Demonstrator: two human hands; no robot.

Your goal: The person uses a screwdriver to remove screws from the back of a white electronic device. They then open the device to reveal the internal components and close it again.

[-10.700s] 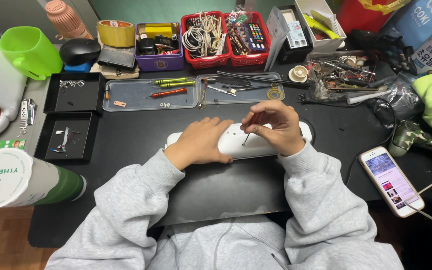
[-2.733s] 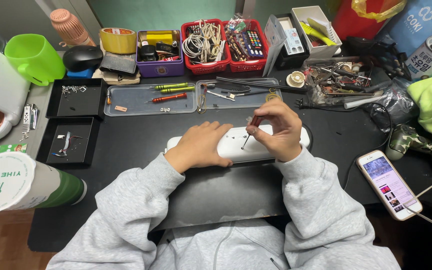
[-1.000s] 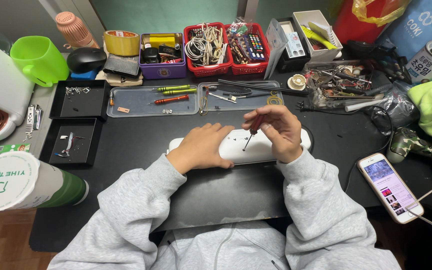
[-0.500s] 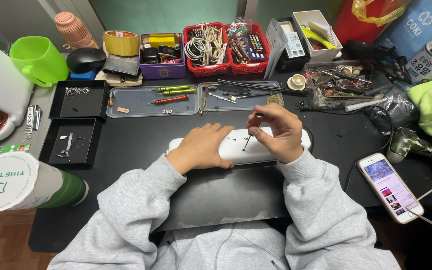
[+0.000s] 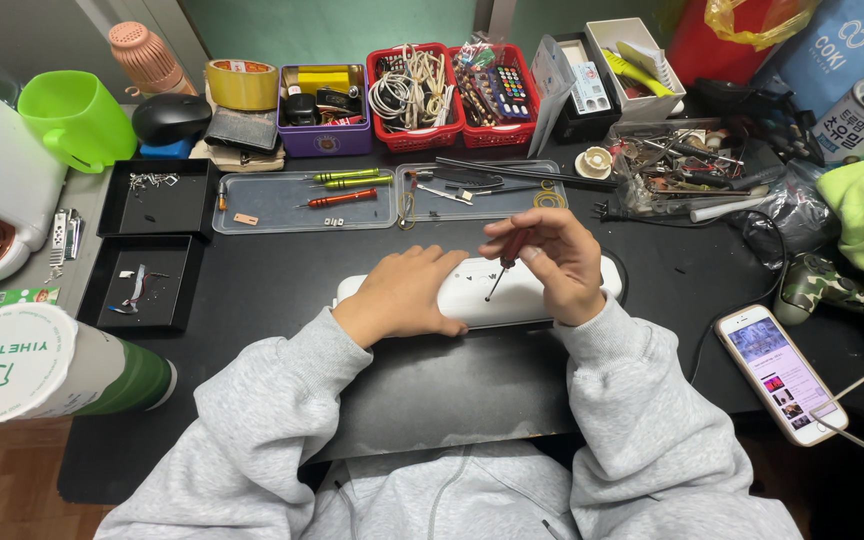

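A small screwdriver [image 5: 505, 266] is pinched in the right hand [image 5: 550, 262], tip apparently touching the left-right lying white casing [image 5: 512, 290], steadied by the flat left hand [image 5: 404, 296].

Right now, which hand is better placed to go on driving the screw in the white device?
The right hand: it already grips the small screwdriver, tip down on the white device. The left hand lies flat on the casing, steadying it.
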